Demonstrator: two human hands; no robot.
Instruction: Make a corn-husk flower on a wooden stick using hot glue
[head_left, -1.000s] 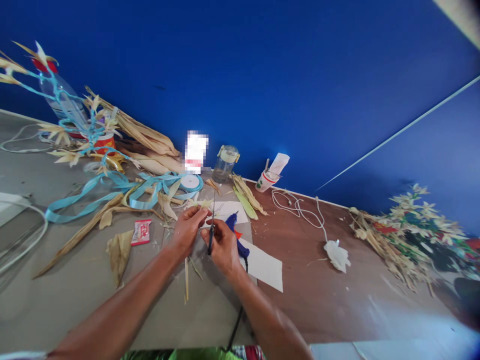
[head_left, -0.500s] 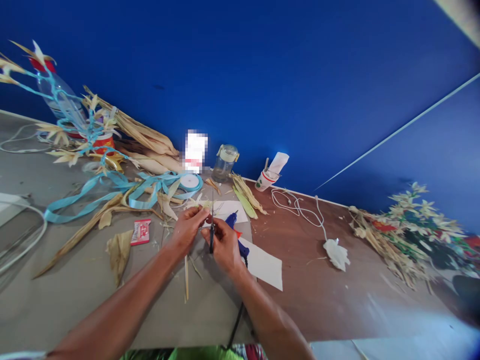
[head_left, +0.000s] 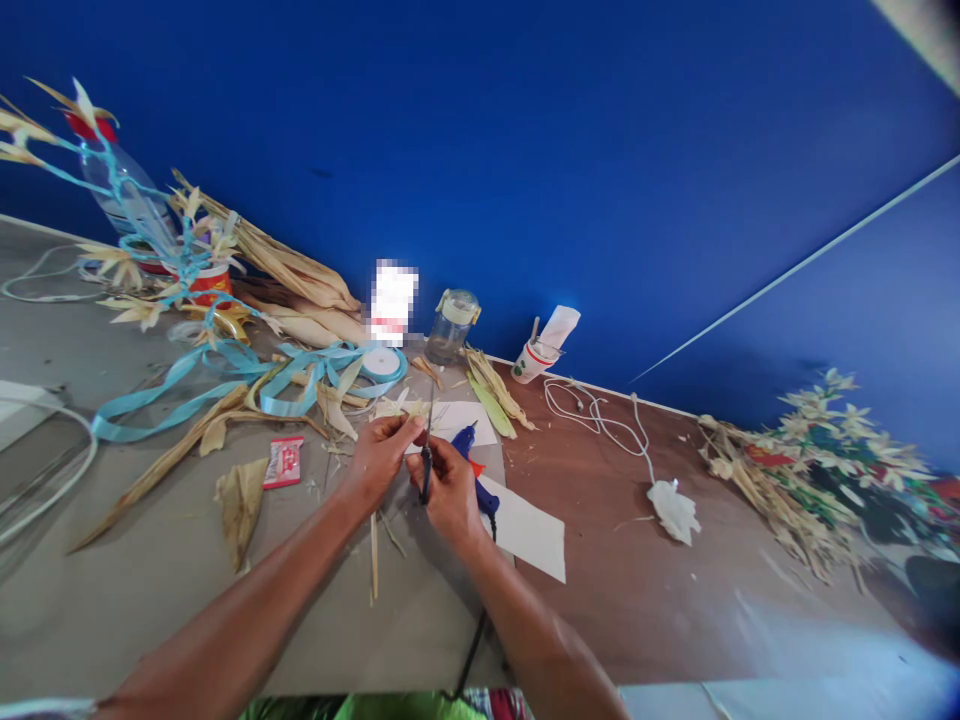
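My left hand point(head_left: 379, 458) pinches a pale dried corn-husk piece point(head_left: 401, 409) between thumb and fingers, just above the tabletop. My right hand point(head_left: 450, 490) is closed round the dark handles of small scissors point(head_left: 426, 450), whose thin blades point up and away against the husk. The two hands almost touch. Right behind my right hand lies a blue glue gun point(head_left: 472, 470) on white paper sheets point(head_left: 529, 528), its black cord running toward me.
Light blue ribbon point(head_left: 225, 385) and its spool point(head_left: 381, 364), dried husks point(head_left: 292, 275), a red packet point(head_left: 283, 462), a glass jar point(head_left: 450, 325), a paper cup point(head_left: 534, 358), a white cable point(head_left: 600, 420), a white husk flower point(head_left: 675, 508) and a husk-flower bouquet point(head_left: 817, 470) lie around the table, below the blue wall.
The hands stay almost in place; the scissors and husk shift only slightly, and the view drifts a little.
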